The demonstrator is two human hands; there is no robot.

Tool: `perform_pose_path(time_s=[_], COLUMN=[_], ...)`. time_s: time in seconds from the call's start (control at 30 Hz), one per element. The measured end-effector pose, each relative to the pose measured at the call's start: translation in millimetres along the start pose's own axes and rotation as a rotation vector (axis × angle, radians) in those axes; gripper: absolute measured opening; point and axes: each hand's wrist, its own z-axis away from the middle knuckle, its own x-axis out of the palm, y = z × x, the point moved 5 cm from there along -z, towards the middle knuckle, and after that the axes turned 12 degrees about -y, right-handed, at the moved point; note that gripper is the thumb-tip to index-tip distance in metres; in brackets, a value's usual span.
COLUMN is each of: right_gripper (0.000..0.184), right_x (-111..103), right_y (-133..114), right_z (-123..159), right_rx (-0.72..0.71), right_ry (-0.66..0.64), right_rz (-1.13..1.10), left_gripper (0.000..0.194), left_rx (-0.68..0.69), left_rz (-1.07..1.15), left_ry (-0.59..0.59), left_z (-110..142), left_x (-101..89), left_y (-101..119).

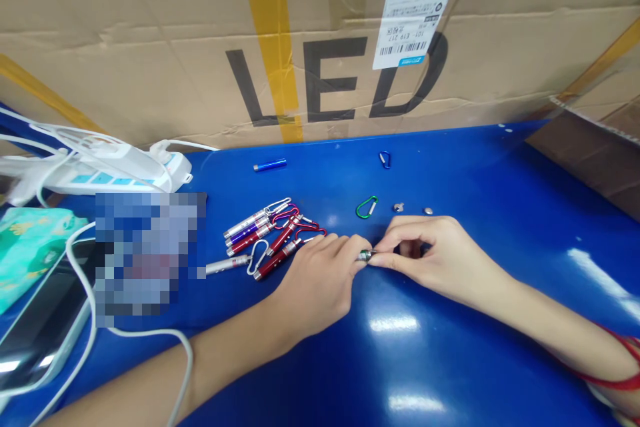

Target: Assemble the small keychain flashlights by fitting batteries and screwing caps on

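Note:
My left hand (327, 273) is closed around a small green keychain flashlight (365, 255), of which only the green and metallic end shows. At that end, the thumb and forefinger of my right hand (425, 247) are pinched together; what lies between them is too small to make out. Just beyond the hands are a green carabiner clip (367, 207), a small metal cap with a ring (398, 207) and a small round metal piece (428, 211). Beside my left hand lies a cluster of silver, purple and red keychain flashlights (283, 238) with carabiners attached.
Farther back on the blue table (320, 180) are a blue tube (270, 165) and a blue carabiner (385, 159). A large cardboard box (175, 47) stands behind. At left are a white power strip (125, 173), a phone-like device (45, 313), a green packet (33, 247) and loose white cables.

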Motion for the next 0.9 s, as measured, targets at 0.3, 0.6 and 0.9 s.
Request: perform_pose_path(time_s=[0.3,0.6,0.9], right_gripper=[0.006,0.014,0.015], right_x=[-12.5,-17.8,-14.8], right_y=[-20.0,-27.3,-23.7], right_z=[12.4,13.9,13.6], right_rx=[-0.299,-0.398,-0.339], right_ry=[0.188,0.18,0.165], right_rz=[0.184,0.286,0.223], left_gripper=[0.019,0.02,0.022], left_rx=[-0.001,0.059,0.089], left_rz=[0.096,0.17,0.176], left_ry=[0.015,0.037,-0.009], left_z=[1.7,1.7,-1.6], left_x=[-3.0,-3.4,-2.4], left_y=[-0.7,0.4,0.2])
